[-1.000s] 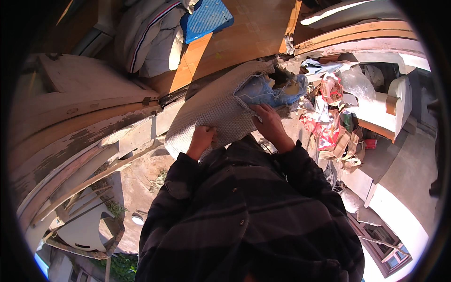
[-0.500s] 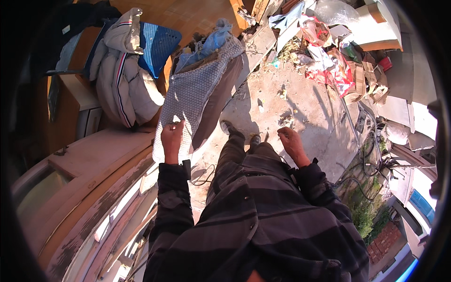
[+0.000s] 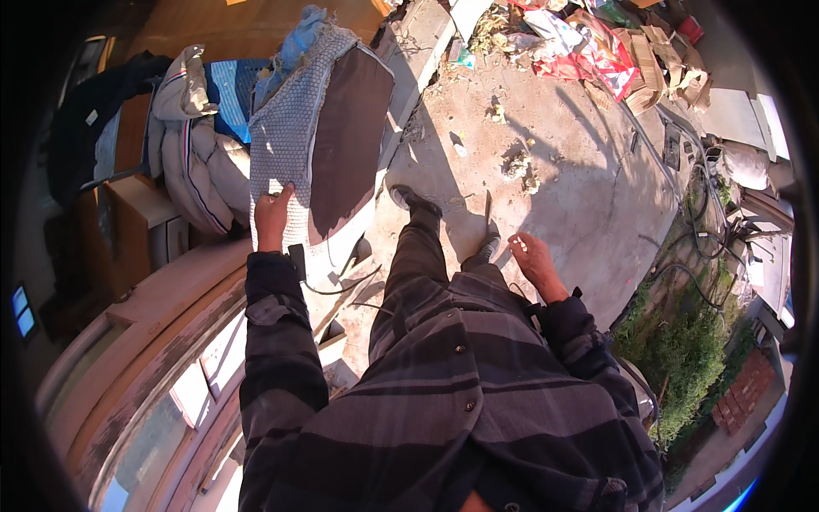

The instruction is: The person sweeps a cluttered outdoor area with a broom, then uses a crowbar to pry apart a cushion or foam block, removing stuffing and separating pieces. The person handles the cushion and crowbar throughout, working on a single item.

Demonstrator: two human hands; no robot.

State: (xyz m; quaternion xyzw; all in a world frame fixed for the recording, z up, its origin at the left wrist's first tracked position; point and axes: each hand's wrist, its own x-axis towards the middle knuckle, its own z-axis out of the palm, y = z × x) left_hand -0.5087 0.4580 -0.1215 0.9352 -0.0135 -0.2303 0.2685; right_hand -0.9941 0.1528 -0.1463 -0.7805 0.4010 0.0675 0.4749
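My left hand [image 3: 271,220] is closed on the near end of a long cushion [image 3: 286,141], its thumb over the edge. The cushion has a pale grey dimpled cover and a dark brown side facing right; blue material [image 3: 303,34] pokes out at its far end. Held low at my right side, my right hand [image 3: 536,260] has curled fingers with small pale spots at the tips; what it holds, if anything, I cannot make out. A thin dark pointed strip [image 3: 488,206] shows beyond my right shoe [image 3: 490,244]; whether it touches the hand is unclear.
A beige padded jacket [image 3: 200,162] with a striped trim lies left of the cushion. Wooden frames [image 3: 153,333] run along the left. Crumbs and scraps [image 3: 516,166] dot the concrete floor; torn cardboard [image 3: 644,68] and red-white bags [image 3: 589,51] pile up far right, near cables [image 3: 704,196].
My left hand has moved left and slightly up in the picture, with the cushion. More of its brown side shows. My feet are farther apart, and the view has shifted.
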